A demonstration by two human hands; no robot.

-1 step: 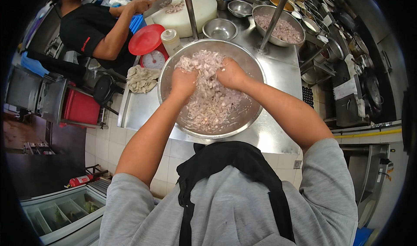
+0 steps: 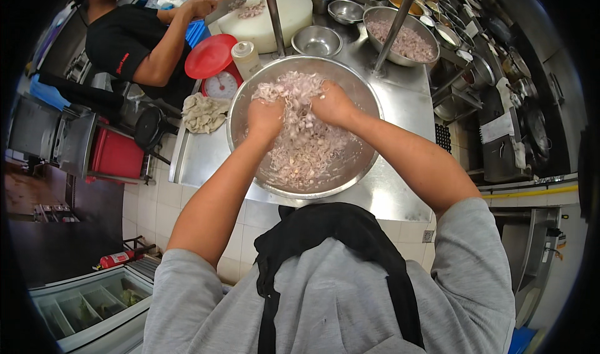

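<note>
"Comparing it with the earlier frame, what has changed?"

"Very little. The left hand point(image 2: 265, 117) and right hand point(image 2: 333, 106) keep almost the same places, both well inside the bowl point(image 2: 364, 101) on the table point(image 2: 406, 132). Mainly the slices point(image 2: 306, 157) differ: those between the hands now lie in a slightly altered tangle. The cloth point(image 2: 204, 114) and scale point(image 2: 219, 86), left of the bowl, sit as before"

"And how do the slices look?"

"Thin and pale, pinkish white with a purple tinge, some curled into crescents, others in loose shreds. They heap highest at the far side, up between the hands, and spread lower and looser toward the near wall. A few stray bits cling to the steel"

"What about the grip?"

"The hands are apart from each other, one on either side of the heap, slices filling the space between. Their fingers are mostly buried, so I cannot tell whether they are curled tight on a clump or spread loosely under it"
</note>
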